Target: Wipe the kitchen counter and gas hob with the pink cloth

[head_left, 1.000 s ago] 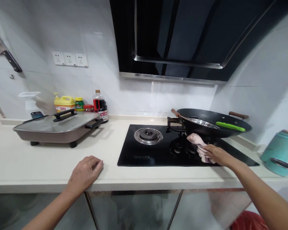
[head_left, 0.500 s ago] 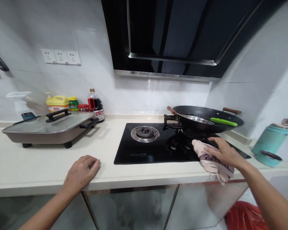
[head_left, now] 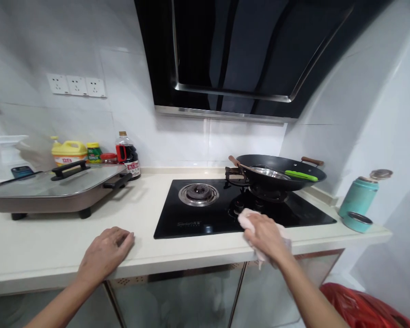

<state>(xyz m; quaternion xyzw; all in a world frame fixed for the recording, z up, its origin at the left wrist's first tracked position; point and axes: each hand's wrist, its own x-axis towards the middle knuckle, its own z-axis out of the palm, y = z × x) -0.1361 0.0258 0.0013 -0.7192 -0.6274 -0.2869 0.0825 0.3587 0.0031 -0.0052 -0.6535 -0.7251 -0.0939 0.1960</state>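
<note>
My right hand (head_left: 264, 232) is closed over a pale pink cloth (head_left: 246, 218) and presses it on the front edge of the black gas stove (head_left: 191, 228), close to the control knobs (head_left: 239, 206). Part of the cloth hangs over the counter edge. My left hand (head_left: 105, 250) rests on the white countertop (head_left: 143, 250), left of the stove, holding nothing; its fingers are loosely bent and the thumb is apart. A black wok (head_left: 273, 182) with wooden handles sits on the right burner, with a green-handled utensil (head_left: 300, 175) and a shiny metal piece inside. The left burner (head_left: 198, 193) is bare.
An electric pan with a glass lid (head_left: 54, 184) stands at left, before a soy sauce bottle (head_left: 128, 155) and a yellow jug (head_left: 69, 152). A turquoise flask (head_left: 358, 198) and its cup (head_left: 357, 222) stand at right. A range hood (head_left: 225, 54) hangs above; a red bag (head_left: 362, 305) lies below.
My right hand has moved left along the stove's front with the cloth, from below the wok to near the knobs. My left hand stays on the counter. The view has shifted slightly right.
</note>
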